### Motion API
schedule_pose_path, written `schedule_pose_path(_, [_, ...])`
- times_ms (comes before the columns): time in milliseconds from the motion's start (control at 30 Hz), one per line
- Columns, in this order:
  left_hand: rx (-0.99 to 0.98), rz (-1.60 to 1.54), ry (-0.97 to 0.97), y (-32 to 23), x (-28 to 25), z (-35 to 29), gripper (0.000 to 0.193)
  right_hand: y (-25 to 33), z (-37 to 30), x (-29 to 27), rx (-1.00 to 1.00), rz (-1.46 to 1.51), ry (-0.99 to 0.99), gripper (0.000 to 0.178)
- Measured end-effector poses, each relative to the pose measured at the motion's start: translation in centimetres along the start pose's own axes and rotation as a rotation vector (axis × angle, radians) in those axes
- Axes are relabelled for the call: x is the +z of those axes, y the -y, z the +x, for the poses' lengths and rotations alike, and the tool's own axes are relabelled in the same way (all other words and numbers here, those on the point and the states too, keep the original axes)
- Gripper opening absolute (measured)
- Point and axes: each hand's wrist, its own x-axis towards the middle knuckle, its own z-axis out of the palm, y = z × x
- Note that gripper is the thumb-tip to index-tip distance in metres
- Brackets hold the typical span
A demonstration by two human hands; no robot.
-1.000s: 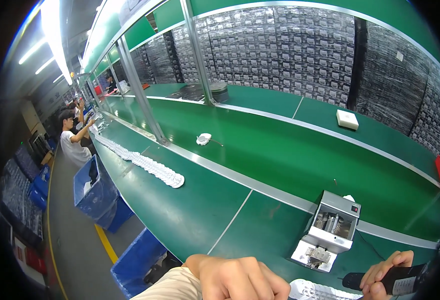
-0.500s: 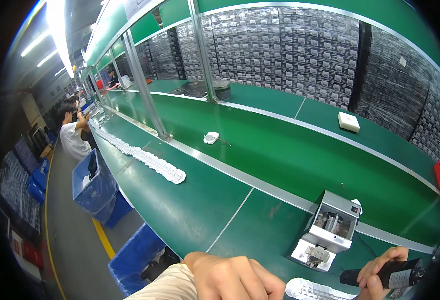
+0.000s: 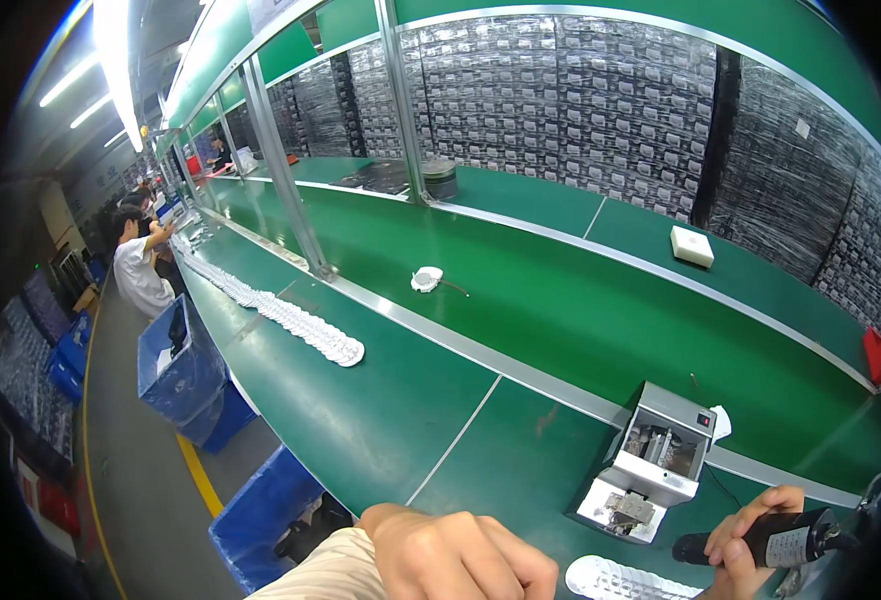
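My left hand, below a beige sleeve, is closed in a fist at the lower middle of the head view. Its fingertips are hidden, so I cannot see what they hold. At the lower right, my right hand grips a black electric screwdriver with a white label. A row of overlapping white discs lies on the green bench between my hands. Just beyond it stands a grey metal machine with an open top and a small red switch.
A green conveyor carries a white round part with a wire. A long row of white discs lies along the left bench. Blue bins line the bench's edge. A cream block rests on the far shelf. Another person works farther left.
The white part on the conveyor has shifted slightly right, and a white piece behind the machine shows more. Both hands keep nearly the same pose, the right still gripping the electric screwdriver.
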Motion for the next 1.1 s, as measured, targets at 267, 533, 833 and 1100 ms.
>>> schedule_pose_path(267, [-0.037,-0.025,-0.05,0.1,0.3,0.2,0.044,0.0,-0.3,0.1,0.007,0.003,-0.016,0.052])
schedule_pose_path(533, [0.364,-0.166,-0.149,2.1,0.9,0.4,0.042,0.3,-0.3,0.5,0.007,-0.019,-0.043,0.051])
schedule_pose_path(833, [-0.138,-0.378,-0.308,5.4,-5.2,-1.5,0.04,-1.3,0.1,0.3,0.024,-0.008,-0.205,0.053])
schedule_pose_path(1100, [-0.381,-0.787,-0.439,11.4,-8.0,-0.8,0.034,-0.5,0.9,-0.1,0.005,-0.071,-0.226,0.05])
